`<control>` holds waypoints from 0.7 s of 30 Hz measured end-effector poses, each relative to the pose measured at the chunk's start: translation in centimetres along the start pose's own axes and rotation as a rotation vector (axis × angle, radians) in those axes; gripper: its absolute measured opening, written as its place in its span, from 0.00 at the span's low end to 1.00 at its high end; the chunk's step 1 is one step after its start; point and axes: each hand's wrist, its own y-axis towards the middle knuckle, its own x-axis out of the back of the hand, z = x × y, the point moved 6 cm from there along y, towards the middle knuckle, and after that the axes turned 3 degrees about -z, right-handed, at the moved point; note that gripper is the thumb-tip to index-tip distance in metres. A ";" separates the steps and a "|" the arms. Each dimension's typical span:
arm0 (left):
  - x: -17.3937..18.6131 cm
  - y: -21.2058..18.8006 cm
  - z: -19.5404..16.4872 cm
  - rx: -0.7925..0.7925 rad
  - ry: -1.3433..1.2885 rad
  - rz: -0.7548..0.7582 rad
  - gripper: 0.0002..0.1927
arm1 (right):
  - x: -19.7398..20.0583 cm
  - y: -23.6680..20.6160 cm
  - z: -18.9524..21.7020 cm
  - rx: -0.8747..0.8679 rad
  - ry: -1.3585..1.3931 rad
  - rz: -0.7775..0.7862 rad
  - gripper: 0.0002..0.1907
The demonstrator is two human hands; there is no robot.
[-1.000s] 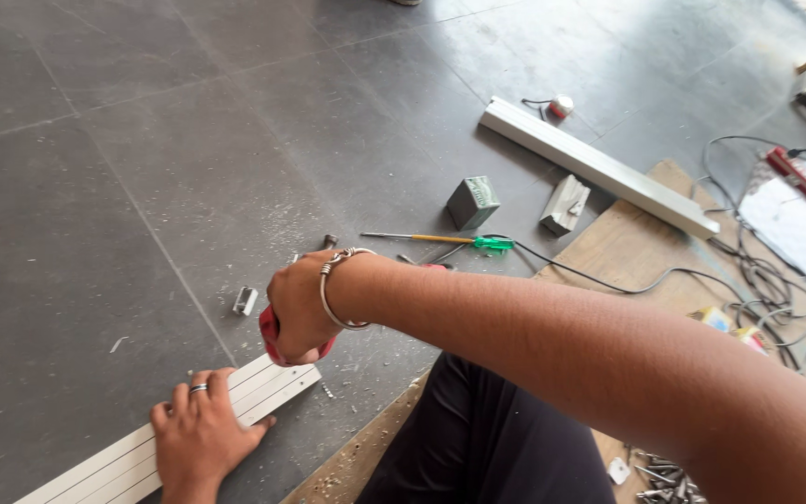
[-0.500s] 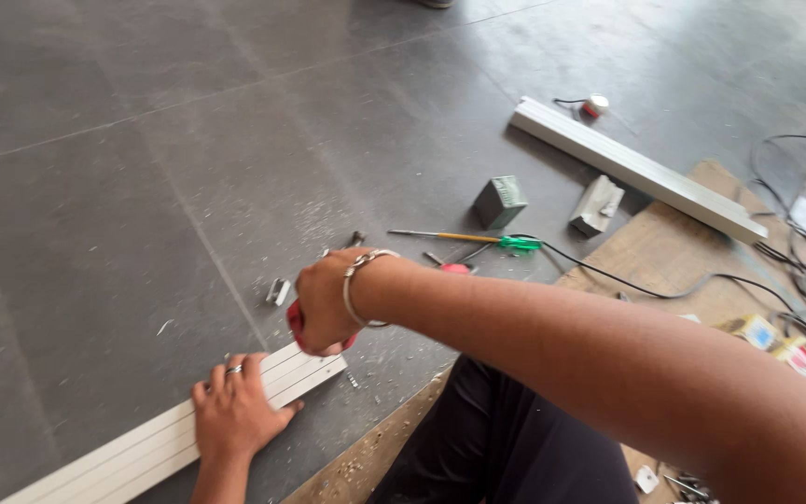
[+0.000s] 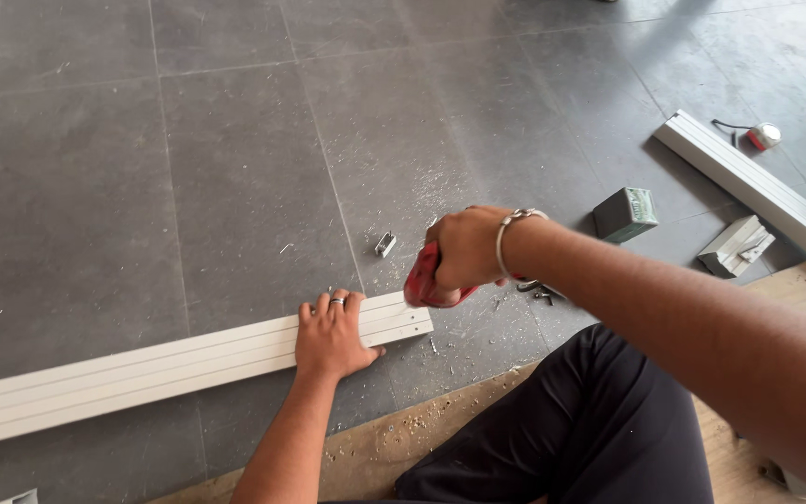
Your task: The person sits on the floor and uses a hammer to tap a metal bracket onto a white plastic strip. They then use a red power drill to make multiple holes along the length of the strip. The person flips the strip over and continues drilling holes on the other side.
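Note:
My left hand (image 3: 330, 334) lies flat, fingers spread, on a long white grooved strip (image 3: 142, 369) that rests on the grey tiled floor, close to the strip's right end. A ring is on one finger. My right hand (image 3: 465, 250), with a metal bangle at the wrist, is closed around a red-handled tool (image 3: 424, 283) just above and to the right of the strip's end. The tool's working end is hidden by the hand.
A small metal clip (image 3: 384, 245) lies on the floor near the hands. Farther right are a small green box (image 3: 625, 213), a short white offcut (image 3: 735, 246), a second long white strip (image 3: 757, 191) and a tape roll (image 3: 763, 136). A wooden board (image 3: 403, 439) lies under my knee.
The view has swung left and closer, bringing more of the white strip into sight. My right hand with the red tool stays near the strip's end; my left hand stays pressed on it.

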 end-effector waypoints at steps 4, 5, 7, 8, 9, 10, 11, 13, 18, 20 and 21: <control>-0.8 0.0 0.5 -0.012 -0.015 -0.012 0.49 | -0.3 0.1 0.0 -0.028 0.015 0.002 0.31; -1.1 0.1 0.6 -0.012 -0.008 -0.002 0.50 | -0.3 0.1 0.1 -0.029 0.022 -0.002 0.32; -1.6 0.1 0.9 -0.014 0.007 0.019 0.51 | -0.4 0.1 0.1 -0.036 0.059 0.008 0.33; -1.7 0.1 1.0 -0.014 0.002 0.013 0.51 | -0.5 0.2 0.2 -0.040 0.079 0.012 0.34; -1.8 0.1 1.1 -0.013 -0.003 0.005 0.51 | -0.6 0.2 0.2 -0.047 0.080 0.012 0.34; -1.9 0.1 1.2 -0.013 -0.007 -0.004 0.51 | -0.6 0.2 0.2 -0.055 0.080 0.011 0.34; -1.9 0.1 1.3 -0.015 -0.014 -0.005 0.52 | -0.7 0.2 0.3 -0.063 0.078 0.009 0.34; -2.0 0.0 1.4 -0.015 -0.028 -0.005 0.52 | -0.8 0.3 0.6 -0.064 0.037 -0.001 0.35; -1.9 -0.3 1.6 -0.020 -0.034 -0.036 0.52 | -1.0 0.5 1.1 -0.057 0.001 0.006 0.35; -1.9 -0.3 1.6 -0.024 -0.039 -0.044 0.52 | -0.9 0.5 1.3 -0.066 -0.033 0.003 0.35; -1.9 -0.3 1.6 -0.027 -0.038 -0.047 0.52 | -0.9 0.5 1.5 -0.058 -0.056 0.002 0.35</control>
